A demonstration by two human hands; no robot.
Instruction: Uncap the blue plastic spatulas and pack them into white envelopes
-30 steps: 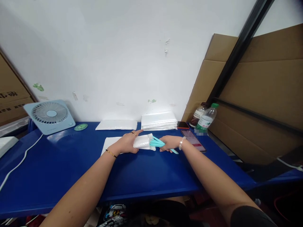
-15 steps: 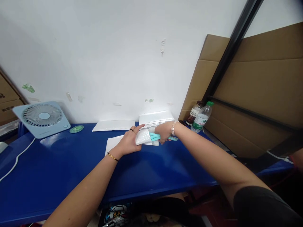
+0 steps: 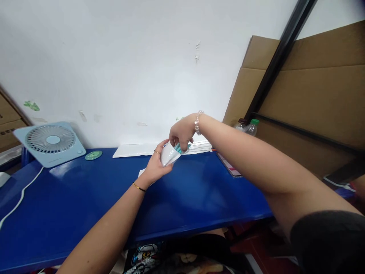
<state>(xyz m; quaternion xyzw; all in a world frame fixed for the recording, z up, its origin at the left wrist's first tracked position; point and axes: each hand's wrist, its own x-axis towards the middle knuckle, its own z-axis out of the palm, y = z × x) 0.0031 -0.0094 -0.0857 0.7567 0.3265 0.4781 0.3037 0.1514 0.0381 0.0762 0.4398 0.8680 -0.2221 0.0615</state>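
A blue table (image 3: 199, 205) is standing against a white wall (image 3: 128, 68). The left hand (image 3: 156, 165) is curling around a tilted white pouch (image 3: 169, 155), and the right hand (image 3: 183, 131), fingers bent and nearly closed, is pinching turquoise strips (image 3: 178, 148) partly inside its mouth. Behind, white envelopes (image 3: 202, 147) are lying stacked; a phone (image 3: 229, 166) is resting to the right; a blue fan (image 3: 53, 141) is sitting far left.

Glossy blue worktop (image 3: 196, 198) across the frame.
At left, a fan (image 3: 53, 139), green disc (image 3: 93, 155) and white cable (image 3: 24, 191); near centre, a flat white packet (image 3: 132, 150) and a partly hidden packet stack (image 3: 202, 147); right of centre, a phone (image 3: 231, 168).
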